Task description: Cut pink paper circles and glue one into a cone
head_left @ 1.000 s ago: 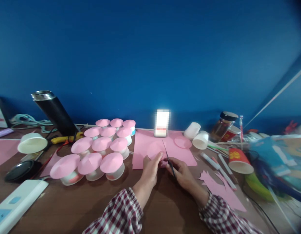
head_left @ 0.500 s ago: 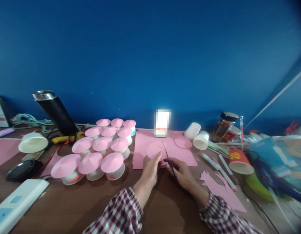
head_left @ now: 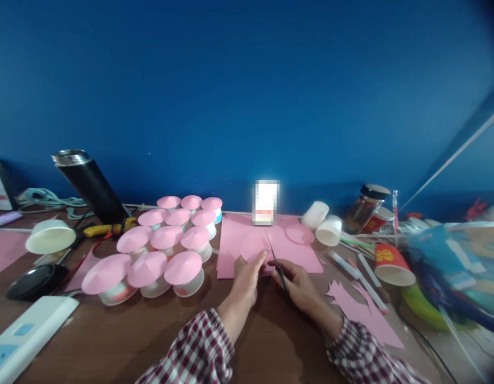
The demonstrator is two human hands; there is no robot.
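Observation:
My left hand (head_left: 247,277) pinches a round pink paper piece (head_left: 253,246) between thumb and fingers, low over the pink paper sheets (head_left: 229,264). The disc's edge blends into the sheets below. In my right hand (head_left: 298,284) are dark scissors (head_left: 273,255), their blades pointing up and away beside the left thumb. Whether the blades are cutting the paper, I cannot tell. Farther back on the sheets lies a round pinkish lid or ring (head_left: 299,234). Left of my hands stand several paper cups topped with pink paper cones (head_left: 183,268).
White cups (head_left: 329,230) and a red cup (head_left: 394,265) lie on the right, near markers (head_left: 345,265) and pink scraps (head_left: 362,314). A black flask (head_left: 92,186), pliers (head_left: 106,228) and a power strip (head_left: 34,333) are at the left. A blue wall (head_left: 231,96) rises behind the table.
Almost nothing differs. The whole view has shifted very slightly, and both hands keep the same hold on the paper and the scissors.

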